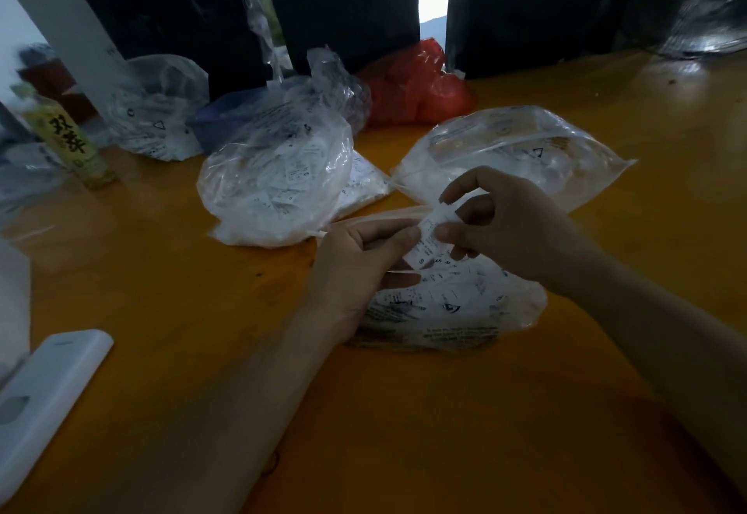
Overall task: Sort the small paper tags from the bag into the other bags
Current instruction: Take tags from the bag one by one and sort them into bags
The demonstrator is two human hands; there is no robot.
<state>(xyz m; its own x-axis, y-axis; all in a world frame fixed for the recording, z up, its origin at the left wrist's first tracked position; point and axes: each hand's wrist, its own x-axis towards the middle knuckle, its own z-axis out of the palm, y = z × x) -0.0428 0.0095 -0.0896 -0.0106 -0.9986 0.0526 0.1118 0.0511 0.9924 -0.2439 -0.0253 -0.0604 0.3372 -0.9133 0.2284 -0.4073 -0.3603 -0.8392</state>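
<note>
Above the near clear bag [448,303], at the middle of the orange table [161,271], we hold a small stack of white paper tags [428,239] printed with tiny black text; size letters such as S and XS show along the lower edge. The tags stand tilted, their upper end leaning to the right, and the print is too small for us to read beyond those letters.

Our left hand [359,267] pinches the stack from the left, thumb tip pressed on its face and fingers curled behind. Our right hand [505,222] pinches the upper right part of the tags between thumb and forefinger, the other fingers loosely bent. Both forearms reach in from the lower edge, the left from lower left, the right from the right side, wrists just above the bag.

That near bag lies flat under our hands, full of more white tags and printed with black warning text. Beyond it sit a rounded clear bag of tags [279,186] to the left and a flatter clear bag [513,150] to the right, well apart from each other. Farther back stand another clear bag [157,109] and a red plastic bag [416,85]. A bottle with a yellow label [68,138] stands at the left, and a white device [44,396] lies at the lower left.
</note>
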